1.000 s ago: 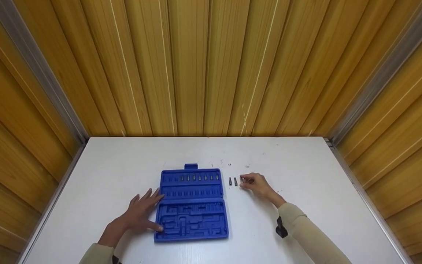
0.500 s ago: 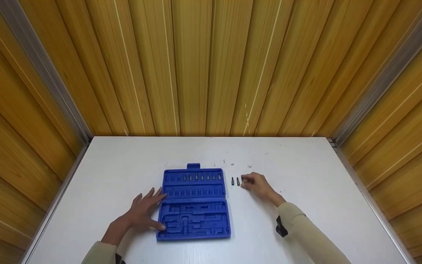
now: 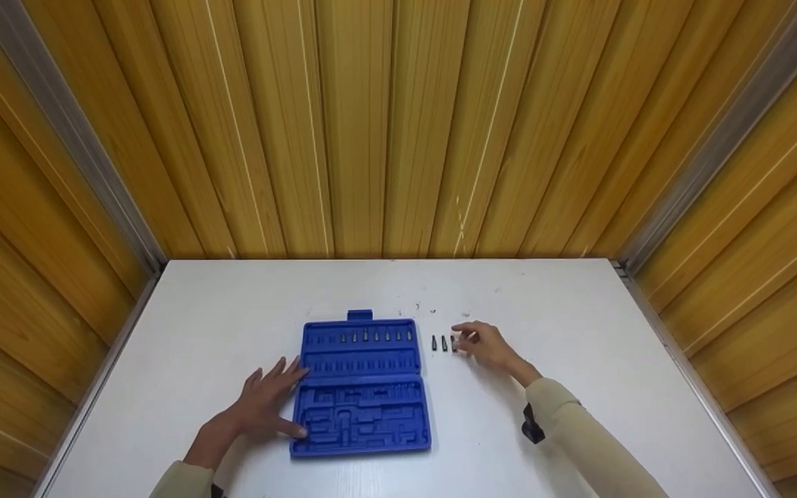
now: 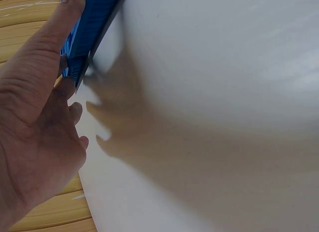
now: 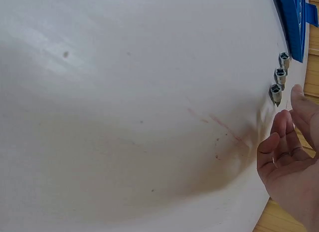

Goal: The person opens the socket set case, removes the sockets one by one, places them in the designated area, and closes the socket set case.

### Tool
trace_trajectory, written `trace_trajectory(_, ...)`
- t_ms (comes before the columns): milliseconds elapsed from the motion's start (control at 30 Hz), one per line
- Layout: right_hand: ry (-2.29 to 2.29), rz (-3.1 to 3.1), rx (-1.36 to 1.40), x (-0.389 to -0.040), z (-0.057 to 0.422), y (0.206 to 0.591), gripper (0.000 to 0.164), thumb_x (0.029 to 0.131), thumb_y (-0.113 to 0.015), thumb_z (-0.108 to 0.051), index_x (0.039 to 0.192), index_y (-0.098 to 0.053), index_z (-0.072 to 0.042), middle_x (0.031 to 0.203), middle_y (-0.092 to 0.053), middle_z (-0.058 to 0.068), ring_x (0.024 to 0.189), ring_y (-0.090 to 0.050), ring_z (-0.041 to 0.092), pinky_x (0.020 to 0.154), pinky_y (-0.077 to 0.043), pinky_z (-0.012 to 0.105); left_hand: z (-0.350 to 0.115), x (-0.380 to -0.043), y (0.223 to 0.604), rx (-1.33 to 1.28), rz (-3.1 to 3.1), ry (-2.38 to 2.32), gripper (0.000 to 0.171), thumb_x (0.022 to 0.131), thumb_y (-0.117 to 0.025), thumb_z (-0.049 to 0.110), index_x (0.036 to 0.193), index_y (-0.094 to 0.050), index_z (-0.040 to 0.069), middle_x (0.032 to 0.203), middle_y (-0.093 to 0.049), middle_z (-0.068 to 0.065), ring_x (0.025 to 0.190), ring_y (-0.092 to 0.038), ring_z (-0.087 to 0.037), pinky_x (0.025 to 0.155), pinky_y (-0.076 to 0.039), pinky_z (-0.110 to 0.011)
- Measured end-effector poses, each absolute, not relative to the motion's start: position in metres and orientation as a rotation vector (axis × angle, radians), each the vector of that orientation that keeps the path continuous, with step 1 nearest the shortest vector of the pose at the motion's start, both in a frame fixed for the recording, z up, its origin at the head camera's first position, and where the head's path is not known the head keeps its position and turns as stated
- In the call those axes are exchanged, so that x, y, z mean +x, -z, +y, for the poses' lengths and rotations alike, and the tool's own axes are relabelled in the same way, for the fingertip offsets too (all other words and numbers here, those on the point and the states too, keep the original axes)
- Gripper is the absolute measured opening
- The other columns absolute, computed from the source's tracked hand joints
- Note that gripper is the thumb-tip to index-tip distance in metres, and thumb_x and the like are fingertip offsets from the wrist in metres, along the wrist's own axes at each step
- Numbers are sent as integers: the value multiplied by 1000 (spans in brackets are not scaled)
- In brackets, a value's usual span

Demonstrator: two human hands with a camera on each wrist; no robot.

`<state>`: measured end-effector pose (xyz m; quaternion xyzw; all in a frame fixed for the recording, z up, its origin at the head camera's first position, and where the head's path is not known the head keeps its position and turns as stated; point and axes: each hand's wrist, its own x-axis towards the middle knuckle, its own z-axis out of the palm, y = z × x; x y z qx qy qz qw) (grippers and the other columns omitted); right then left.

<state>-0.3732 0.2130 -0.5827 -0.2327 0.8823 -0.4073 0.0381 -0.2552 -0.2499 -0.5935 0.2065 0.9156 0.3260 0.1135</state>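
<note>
Beige sleeves (image 3: 596,443) reach in from the near edge, with a black strap (image 3: 531,425) showing under the right cuff. Just past them, the lower half of a blue plastic case (image 3: 362,377) lies open on a white table (image 3: 544,297), its floor moulded into many shaped hollows. Along its left side is the left hand (image 3: 260,404), fingers spread wide, the thumb resting on the lower half's edge and a fingertip touching the edge of the upper half near the hinge.

Farther on, to the right of the case, the right hand (image 3: 488,346) is near the table with its fingers loosely bent and a gap between thumb and fingertips, holding nothing. Just beside it, three metal screwdriver bits (image 3: 444,344) stand apart in a short row on the table, between that hand and the case; the right wrist view shows their hollow ends.

Inside the upper half, seven more bits (image 3: 365,335) sit in the far row of slots, the third from the left looking longest. A blue latch tab (image 3: 360,315) juts from the far edge. Beyond are small dark marks (image 3: 432,311) on the table, then a yellow-brown wood-patterned wall (image 3: 357,138) between grey corner posts (image 3: 710,131).
</note>
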Motion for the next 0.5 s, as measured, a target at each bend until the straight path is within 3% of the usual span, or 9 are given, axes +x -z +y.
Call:
trace_trajectory(233, 1251, 2622, -844, -381, 187, 567, 36, 96, -68, -5, 124, -63, 17, 96, -71, 29, 78, -70, 31, 69, -52, 18, -250, -256, 594, 588, 2690, -956, 116, 67, -93, 48, 157, -36, 3, 168, -20, -23, 155, -7, -54, 117, 3, -77)
trace_trajectory(367, 1263, 2571, -889, -382, 162, 561, 37, 96, -70, -9, 123, -64, 15, 96, -72, 28, 79, -71, 39, 65, -51, 17, -250, -255, 593, 608, 2709, -953, 115, 67, -93, 48, 157, -37, 3, 168, -22, -24, 155, -10, -54, 116, 1, -79)
trace_trajectory(500, 1236, 2569, -937, -382, 136, 558, 37, 97, -70, -13, 123, -66, 13, 101, -73, 26, 82, -70, 31, 70, -52, 19, -250, -256, 594, 611, 2718, -946, 115, 67, -92, 51, 157, -37, 4, 168, -23, -24, 155, -11, -54, 116, 0, -79)
